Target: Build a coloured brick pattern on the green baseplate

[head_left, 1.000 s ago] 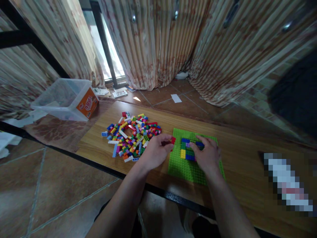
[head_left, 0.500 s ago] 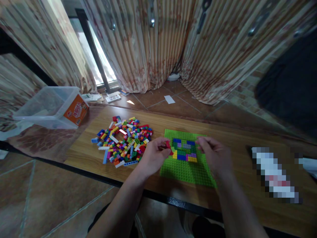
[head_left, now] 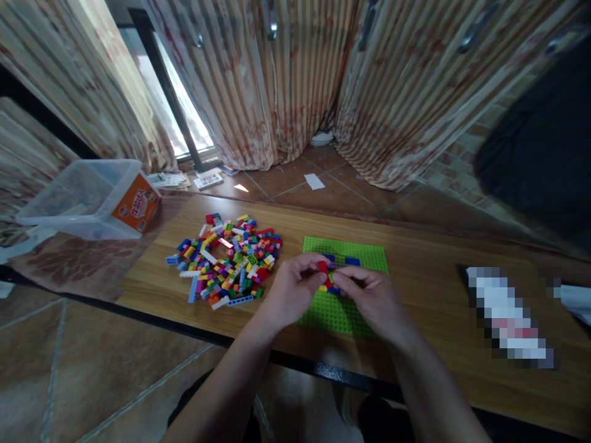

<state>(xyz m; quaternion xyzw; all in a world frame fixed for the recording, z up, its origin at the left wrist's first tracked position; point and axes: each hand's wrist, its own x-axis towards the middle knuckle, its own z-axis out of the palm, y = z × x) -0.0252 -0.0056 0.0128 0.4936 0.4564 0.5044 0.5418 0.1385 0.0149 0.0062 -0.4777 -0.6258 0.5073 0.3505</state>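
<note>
Over the green baseplate (head_left: 339, 320), my two hands meet with their fingertips close together. My left hand (head_left: 293, 288) pinches a red brick (head_left: 322, 268) between thumb and fingers. From the right, my right hand (head_left: 372, 299) is closed in a pinch at the brick's lower end. A small lime-green bit (head_left: 330, 278) shows by the right thumb; whether that hand holds it is hidden. Blue bricks (head_left: 352, 261) are fixed on the plate behind the fingers, and a little yellow and blue peeks out below them. My hands cover most of the built bricks.
A heap of loose coloured bricks (head_left: 240, 264) lies left of the baseplate on the wooden table (head_left: 152, 271). Beyond its left end stands a clear plastic bin (head_left: 83, 203) with an orange label. A pixelated object (head_left: 508, 317) lies at the right. Curtains (head_left: 295, 92) hang behind.
My right hand has moved left from the baseplate's right side to meet my left hand. The red brick has shifted slightly right. More of the built bricks are now covered.
</note>
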